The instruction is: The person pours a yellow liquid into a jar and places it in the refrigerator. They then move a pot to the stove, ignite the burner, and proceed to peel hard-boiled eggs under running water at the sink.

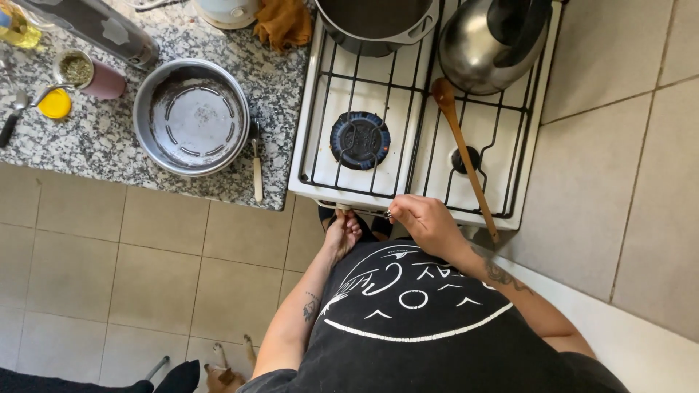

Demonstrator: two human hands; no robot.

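Observation:
A white gas stove [320,102] with black grates stands in front of me. Its front left burner [360,140] shows small flames at the right rim. My left hand [342,231] reaches under the stove's front edge, fingers curled around a knob I cannot see clearly. My right hand [424,222] sits at the front edge too, fingers pinched on a small dark thing, perhaps a lighter. A wooden spoon [464,156] lies slanted across the right grates.
A steel kettle [489,42] and a dark pot [375,25] occupy the back burners. On the granite counter [87,145] sit an empty metal pan [191,116], a knife [256,161], a pink cup [91,75], a yellow lid [54,103]. A dog [222,375] stands on the tiled floor.

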